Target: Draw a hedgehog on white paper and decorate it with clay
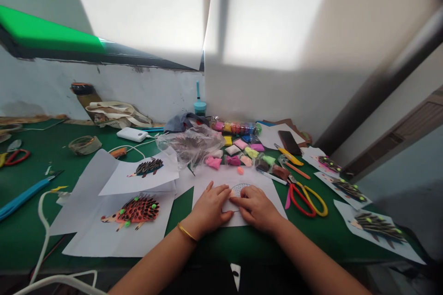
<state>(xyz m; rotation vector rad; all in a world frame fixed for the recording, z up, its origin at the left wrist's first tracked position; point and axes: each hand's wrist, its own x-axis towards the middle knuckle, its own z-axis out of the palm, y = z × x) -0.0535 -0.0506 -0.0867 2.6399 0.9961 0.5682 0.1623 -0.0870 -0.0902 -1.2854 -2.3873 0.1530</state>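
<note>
A white sheet of paper (272,191) lies on the green table in front of me, with a hedgehog drawing (241,187) on it. My left hand (211,205) rests flat on the sheet's left part, fingers stretched out. From the other side my right hand (258,207) touches the drawing; its index finger presses at a small pale peach patch of clay, and the thumb is apart from it. The hands cover much of the drawing. A small orange-pink lump of clay (240,170) sits on the sheet just beyond them.
Several bagged coloured clays (233,160) lie beyond the sheet. To the right are scissors (308,200), a yellow cutter (290,155), a marker (272,177) and a phone (290,142). Finished hedgehog pictures (133,214) lie left and right. A white cable (43,221) runs at far left.
</note>
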